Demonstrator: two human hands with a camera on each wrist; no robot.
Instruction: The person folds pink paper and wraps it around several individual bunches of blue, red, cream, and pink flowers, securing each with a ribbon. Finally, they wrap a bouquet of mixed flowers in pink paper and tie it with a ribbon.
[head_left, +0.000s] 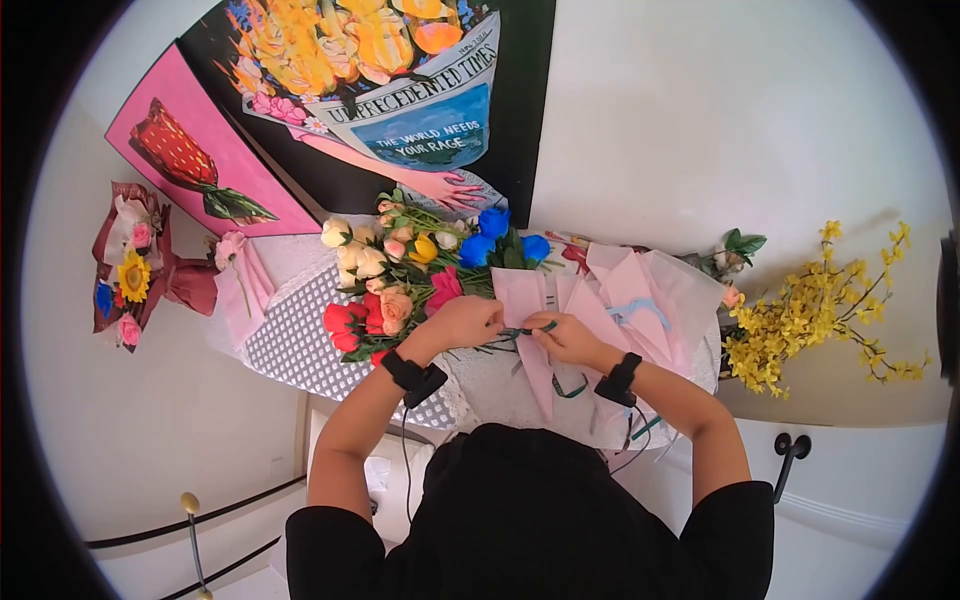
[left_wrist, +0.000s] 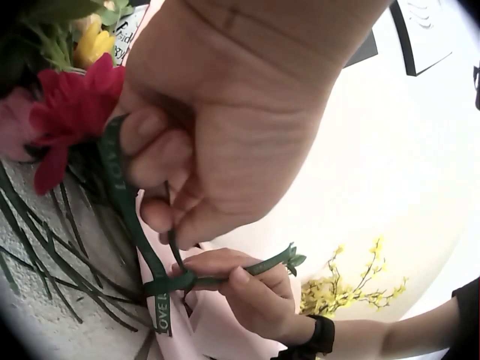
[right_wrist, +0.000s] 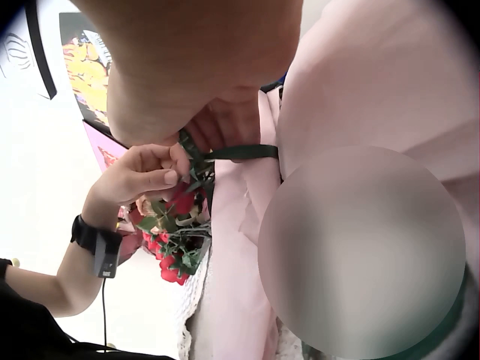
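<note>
A dark green ribbon (left_wrist: 133,225) printed with pale letters runs round a pink paper wrap (head_left: 519,290), crossing itself in a knot over the paper. My left hand (head_left: 465,322) grips ribbon between curled fingers, close above the knot in the left wrist view. From the other side, my right hand (head_left: 570,340) pinches a ribbon end (left_wrist: 266,265) between thumb and fingers. Blue roses (head_left: 493,223) show at the top of the pink wrap. A magenta flower (left_wrist: 79,109) lies right beside my left hand. In the right wrist view, part of the ribbon is hidden behind my fingers.
Red roses (head_left: 345,322) and cream roses (head_left: 360,262) lie left of the hands on a lattice-patterned cloth (head_left: 300,335). More pink paper (head_left: 650,345) spreads at the right. Yellow blossom branches (head_left: 770,345) stand beyond it. A painting (head_left: 520,150) leans against the wall behind.
</note>
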